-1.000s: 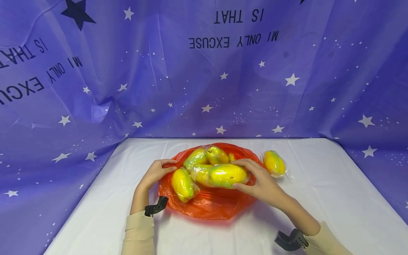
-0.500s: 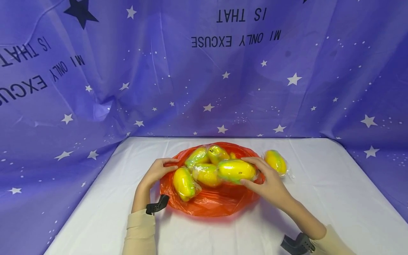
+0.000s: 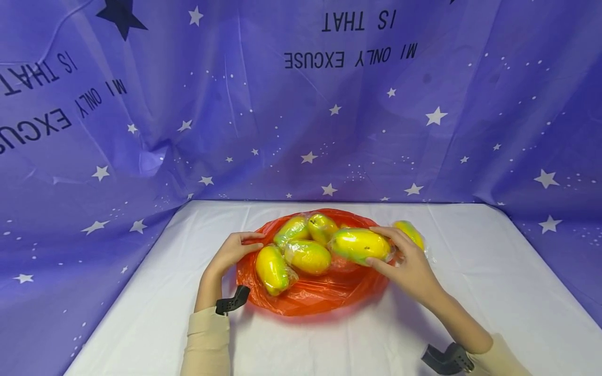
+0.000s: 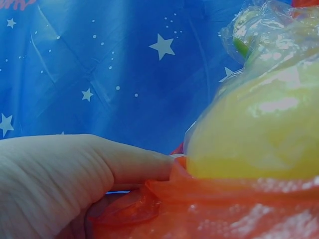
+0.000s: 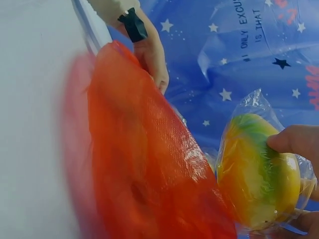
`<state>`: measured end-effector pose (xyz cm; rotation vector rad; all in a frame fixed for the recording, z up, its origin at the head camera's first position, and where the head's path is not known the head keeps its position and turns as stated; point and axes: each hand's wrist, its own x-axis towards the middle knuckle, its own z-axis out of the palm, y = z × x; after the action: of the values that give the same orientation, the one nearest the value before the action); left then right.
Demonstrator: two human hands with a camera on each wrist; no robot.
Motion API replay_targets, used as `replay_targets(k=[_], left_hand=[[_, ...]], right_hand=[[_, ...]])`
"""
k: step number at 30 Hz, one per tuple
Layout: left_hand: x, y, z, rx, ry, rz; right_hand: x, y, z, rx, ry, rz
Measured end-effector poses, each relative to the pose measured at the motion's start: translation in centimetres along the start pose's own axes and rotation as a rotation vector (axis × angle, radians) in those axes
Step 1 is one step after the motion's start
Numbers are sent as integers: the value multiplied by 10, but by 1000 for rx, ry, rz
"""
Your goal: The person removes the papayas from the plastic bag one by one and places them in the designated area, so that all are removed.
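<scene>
My right hand (image 3: 412,266) grips a yellow-green mango (image 3: 359,245) in clear plastic wrap, thumb on the near side and fingers over the far side. It is held above the right part of a red plastic bag (image 3: 320,300), and the right wrist view shows the wrapped mango (image 5: 254,174) up beside the bag. At the bag's left edge my left hand (image 3: 232,257) pinches the rim, thumb on the red film (image 4: 169,199) in the left wrist view. Several more wrapped mangoes lie in the bag, such as one in front (image 3: 273,270) and one in the middle (image 3: 308,257).
Another wrapped mango (image 3: 411,233) lies on the white tablecloth (image 3: 479,271) right of the bag, partly behind my right hand. A purple curtain (image 3: 263,130) with stars hangs behind and along both sides of the table.
My right hand has moved right and slightly up with the mango, away from the middle mango in the bag. It now partly covers the mango outside. My left hand stays at the rim.
</scene>
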<state>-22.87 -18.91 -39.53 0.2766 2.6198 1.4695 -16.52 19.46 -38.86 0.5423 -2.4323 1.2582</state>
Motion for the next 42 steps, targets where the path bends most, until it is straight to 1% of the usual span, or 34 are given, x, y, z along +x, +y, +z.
replay_targets(k=[2, 5, 8, 11, 14, 20, 23, 32, 36, 42], left_hand=[[2, -4, 0, -5, 3, 0], [9, -18, 0, -11, 13, 1], [16, -32, 1, -6, 18, -3], [19, -37, 1, -7, 19, -5], [20, -38, 1, -13, 20, -5], [19, -36, 2, -5, 25, -11], [19, -37, 2, -2, 27, -13], [19, -38, 3, 5, 28, -16], [19, -38, 2, 4, 26, -7], [19, -37, 1, 1, 28, -11]], right_hand=[[0, 1, -3, -4, 12, -1], [1, 3, -9, -4, 20, 15], [1, 5, -15, -19, 29, 50], [0, 8, -21, -46, 46, 81], [0, 11, -26, -71, 62, 95], [0, 14, -34, -70, 81, 119], [0, 14, -37, -64, 85, 123], [2, 18, -46, -110, 95, 162], [3, 22, -49, -125, 107, 166], [5, 32, -53, -154, 120, 186]])
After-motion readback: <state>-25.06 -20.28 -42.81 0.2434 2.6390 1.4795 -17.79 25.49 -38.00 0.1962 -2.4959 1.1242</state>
